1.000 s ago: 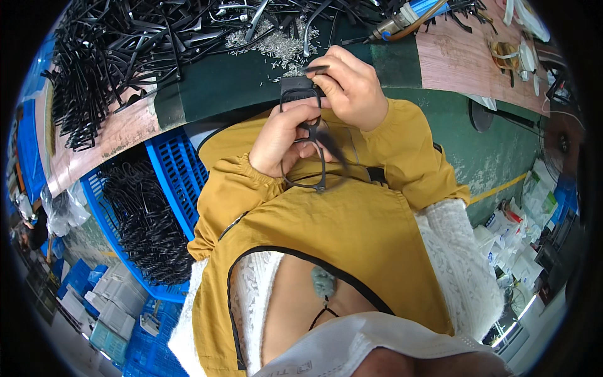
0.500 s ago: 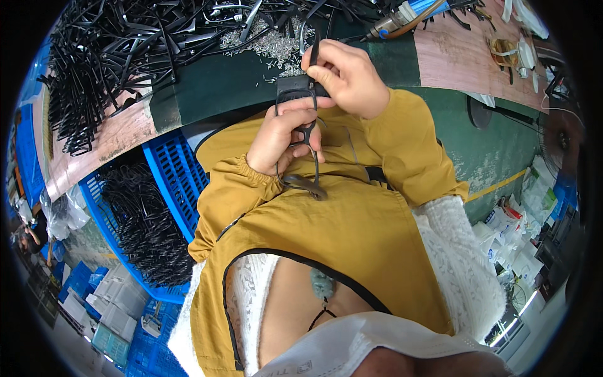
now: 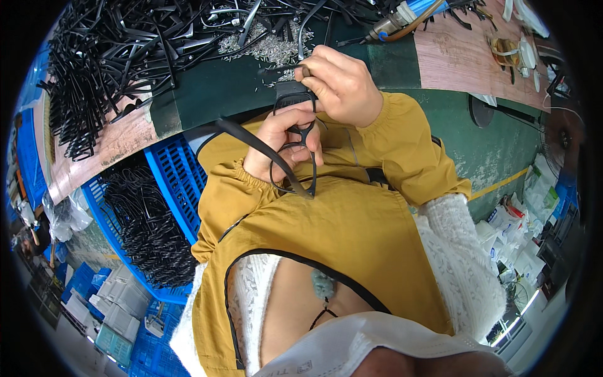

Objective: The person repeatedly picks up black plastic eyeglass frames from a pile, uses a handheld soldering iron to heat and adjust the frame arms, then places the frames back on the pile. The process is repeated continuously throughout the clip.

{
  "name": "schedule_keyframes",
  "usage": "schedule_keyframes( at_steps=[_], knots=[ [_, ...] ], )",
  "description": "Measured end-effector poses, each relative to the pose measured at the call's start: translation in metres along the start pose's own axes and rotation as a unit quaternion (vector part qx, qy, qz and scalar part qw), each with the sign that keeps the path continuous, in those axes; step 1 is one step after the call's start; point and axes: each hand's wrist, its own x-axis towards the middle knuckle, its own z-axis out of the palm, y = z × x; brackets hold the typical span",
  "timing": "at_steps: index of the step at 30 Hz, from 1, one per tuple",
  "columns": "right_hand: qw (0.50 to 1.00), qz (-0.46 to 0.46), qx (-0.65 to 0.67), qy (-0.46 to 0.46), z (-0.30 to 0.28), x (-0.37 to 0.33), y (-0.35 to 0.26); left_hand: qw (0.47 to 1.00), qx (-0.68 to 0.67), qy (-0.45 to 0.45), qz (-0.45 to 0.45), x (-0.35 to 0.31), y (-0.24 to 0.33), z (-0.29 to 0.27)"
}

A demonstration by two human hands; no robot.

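My left hand (image 3: 282,135), fingers bent, grips a black eyeglass frame (image 3: 314,166) near its bridge, with the rims stretching up and down past the fingers. From the frame's lower end a dark temple arm (image 3: 264,149) sticks out toward the upper left. At the upper end my right hand (image 3: 347,88) is closed, pinching another temple arm (image 3: 306,71) between thumb and fingers; its thin end points left. Against the upper rim, at the table's edge, is a small black block (image 3: 293,88). The hinge itself is hidden by the fingers.
Loose black temple arms (image 3: 125,44) are heaped at the far left of the table, beside a scatter of tiny silvery pieces (image 3: 273,49). A blue-handled tool (image 3: 392,24) lies far right. A blue basket (image 3: 179,179) of black frames (image 3: 151,229) stands below the table, left.
The lower temple arm has swung out to the upper left. The one in my right hand has turned from upright to pointing left. My right hand has shifted slightly down and left.
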Motion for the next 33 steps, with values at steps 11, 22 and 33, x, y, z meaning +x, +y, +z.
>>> schedule_keyframes(
  at_steps=[11,22,33],
  knots=[
    [0.999,0.028,0.022,-0.008,-0.001,0.001,0.002,0.999,0.031,0.021,0.023,0.002,-0.002,0.001],
    [0.999,0.041,-0.003,-0.027,-0.001,0.004,-0.004,0.999,0.038,0.012,0.024,0.004,-0.004,0.001],
    [0.996,0.085,0.000,-0.023,0.004,-0.004,-0.001,1.000,0.007,0.021,0.006,0.003,-0.001,-0.001]
  ],
)
